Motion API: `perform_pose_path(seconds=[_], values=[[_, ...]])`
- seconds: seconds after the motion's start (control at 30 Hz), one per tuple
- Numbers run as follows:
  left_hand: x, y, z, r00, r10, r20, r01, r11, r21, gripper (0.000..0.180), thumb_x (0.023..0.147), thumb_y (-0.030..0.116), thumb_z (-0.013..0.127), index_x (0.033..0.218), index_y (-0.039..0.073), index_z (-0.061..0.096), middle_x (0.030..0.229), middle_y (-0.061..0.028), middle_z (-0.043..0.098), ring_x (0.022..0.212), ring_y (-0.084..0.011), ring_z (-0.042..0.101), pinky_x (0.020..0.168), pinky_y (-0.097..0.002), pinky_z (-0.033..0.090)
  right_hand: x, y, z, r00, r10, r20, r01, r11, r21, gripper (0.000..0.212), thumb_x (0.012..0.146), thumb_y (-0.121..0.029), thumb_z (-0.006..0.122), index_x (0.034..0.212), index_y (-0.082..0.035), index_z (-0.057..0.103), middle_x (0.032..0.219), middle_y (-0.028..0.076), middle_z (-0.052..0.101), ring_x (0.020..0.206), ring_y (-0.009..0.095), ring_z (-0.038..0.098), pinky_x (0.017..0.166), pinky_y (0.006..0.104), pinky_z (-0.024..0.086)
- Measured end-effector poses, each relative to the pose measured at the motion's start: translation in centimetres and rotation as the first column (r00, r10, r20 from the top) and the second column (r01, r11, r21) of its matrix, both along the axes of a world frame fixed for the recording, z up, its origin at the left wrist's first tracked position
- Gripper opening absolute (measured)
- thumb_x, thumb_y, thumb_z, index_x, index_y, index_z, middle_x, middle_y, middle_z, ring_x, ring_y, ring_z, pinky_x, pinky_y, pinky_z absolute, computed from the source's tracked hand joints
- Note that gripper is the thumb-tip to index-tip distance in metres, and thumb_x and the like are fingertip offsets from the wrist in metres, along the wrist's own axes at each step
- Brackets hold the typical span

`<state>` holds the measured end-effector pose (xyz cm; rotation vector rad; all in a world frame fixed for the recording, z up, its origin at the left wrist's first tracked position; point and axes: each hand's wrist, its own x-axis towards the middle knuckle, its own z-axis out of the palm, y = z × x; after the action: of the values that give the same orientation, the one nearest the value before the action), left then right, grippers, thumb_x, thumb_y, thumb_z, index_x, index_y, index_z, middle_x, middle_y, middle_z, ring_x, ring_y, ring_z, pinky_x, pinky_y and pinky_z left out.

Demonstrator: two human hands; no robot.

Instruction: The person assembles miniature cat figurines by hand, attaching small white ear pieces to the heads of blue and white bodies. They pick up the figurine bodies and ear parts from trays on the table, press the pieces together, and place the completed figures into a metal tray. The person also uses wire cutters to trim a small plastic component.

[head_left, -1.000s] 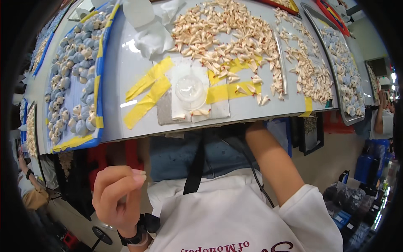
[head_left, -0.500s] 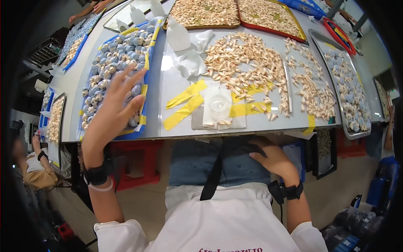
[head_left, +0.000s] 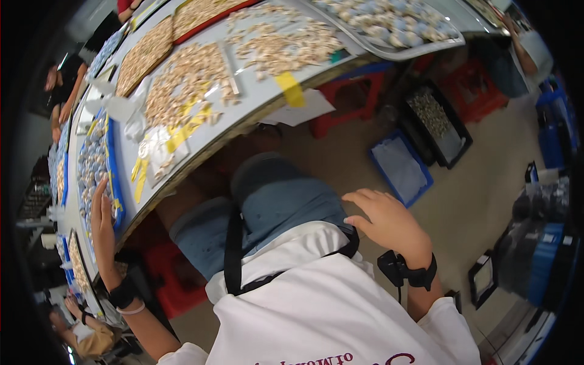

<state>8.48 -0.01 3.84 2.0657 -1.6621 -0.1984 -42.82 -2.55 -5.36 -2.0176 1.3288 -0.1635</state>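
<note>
My left hand (head_left: 104, 222) is at the near end of a blue tray (head_left: 113, 164) of small rounded cream and pale-blue pieces (head_left: 91, 155). Its fingers are stretched out, with nothing seen in them; whether it touches the tray I cannot tell. My right hand (head_left: 389, 222) hangs beside my right thigh, away from the table, fingers apart and holding nothing. Small pointed tan pieces (head_left: 182, 76) lie spread over the white tabletop (head_left: 210, 128). Near the front edge, yellow tape strips (head_left: 177, 139) run next to a small clear round dish (head_left: 159, 157).
A metal tray (head_left: 420, 52) of blue-and-cream pieces stands at the table's right. Below are a red stool (head_left: 353, 100), a blue bin (head_left: 401, 167) and a black crate (head_left: 438, 121). White squeeze bottles (head_left: 118, 108) stand at the left. Other people (head_left: 64, 85) sit around the table.
The view has swung right, so the table sits farther up and left. My left hand is lower, at the tray's near end. My right hand has moved off my lap to the right.
</note>
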Motion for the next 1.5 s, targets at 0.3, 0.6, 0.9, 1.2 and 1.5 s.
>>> perform_pose_path(seconds=[0.3, 0.6, 0.9, 1.2, 1.5], values=[[-0.3, -1.0, 0.2, 0.998, 0.035, 0.042, -0.036, 0.999, 0.027, 0.043, 0.101, 0.03, 0.037, 0.133, 0.002, 0.046, 0.136, -0.0115, 0.047, 0.13, -0.0218, 0.038, 0.107, -0.0311, 0.027, -1.3, 2.0, -4.6, 0.998, -0.016, -0.068, 0.016, 1.0, 0.005, 0.033, 0.084, -0.027, 0.061, 0.11, -0.006, 0.059, 0.104, 0.012, 0.06, 0.102, 0.03, 0.056, 0.09, 0.0396, 0.042], [-1.0, -1.0, -0.6, 0.998, 0.055, 0.042, -0.054, 0.998, -0.028, 0.04, 0.099, 0.023, 0.04, 0.13, -0.001, 0.047, 0.133, -0.0116, 0.048, 0.127, -0.0228, 0.04, 0.107, -0.0321, 0.026, -0.1, -0.9, -6.0, 0.995, -0.007, -0.101, 0.011, 0.999, 0.04, 0.027, 0.077, -0.018, 0.068, 0.098, -0.002, 0.061, 0.096, 0.015, 0.063, 0.095, 0.032, 0.059, 0.087, 0.0401, 0.044], [-1.0, -0.7, -1.3, 0.988, 0.136, -0.076, -0.145, 0.982, -0.12, 0.033, 0.098, 0.017, 0.043, 0.125, -0.001, 0.051, 0.13, -0.0122, 0.05, 0.12, -0.0219, 0.046, 0.103, -0.033, 0.032, -1.1, -5.0, -7.9, 0.986, -0.095, -0.137, 0.095, 0.995, -0.007, 0.033, 0.075, -0.02, 0.069, 0.102, -0.004, 0.061, 0.093, 0.012, 0.063, 0.09, 0.03, 0.06, 0.081, 0.0413, 0.046], [-2.6, -0.3, -0.9, 0.955, 0.289, -0.072, -0.296, 0.948, -0.118, 0.029, 0.095, 0.013, 0.046, 0.121, 0.001, 0.052, 0.125, -0.0097, 0.051, 0.12, -0.0216, 0.045, 0.1, -0.0328, 0.032, -0.3, -9.4, -7.3, 0.984, -0.104, -0.146, 0.108, 0.994, 0.018, 0.031, 0.077, -0.025, 0.068, 0.102, -0.007, 0.063, 0.094, 0.014, 0.065, 0.089, 0.031, 0.062, 0.08, 0.0411, 0.048], [-2.6, 0.8, -0.8, 0.937, 0.26, 0.235, -0.19, 0.941, -0.28, 0.034, 0.098, 0.021, 0.042, 0.124, 0.0, 0.049, 0.127, -0.0133, 0.05, 0.118, -0.0232, 0.045, 0.099, -0.0347, 0.033, -3.3, 0.0, -13.1, 0.968, -0.224, -0.115, 0.236, 0.966, 0.103, 0.03, 0.076, -0.022, 0.068, 0.098, -0.003, 0.063, 0.09, 0.016, 0.064, 0.083, 0.032, 0.063, 0.076, 0.042, 0.049]])
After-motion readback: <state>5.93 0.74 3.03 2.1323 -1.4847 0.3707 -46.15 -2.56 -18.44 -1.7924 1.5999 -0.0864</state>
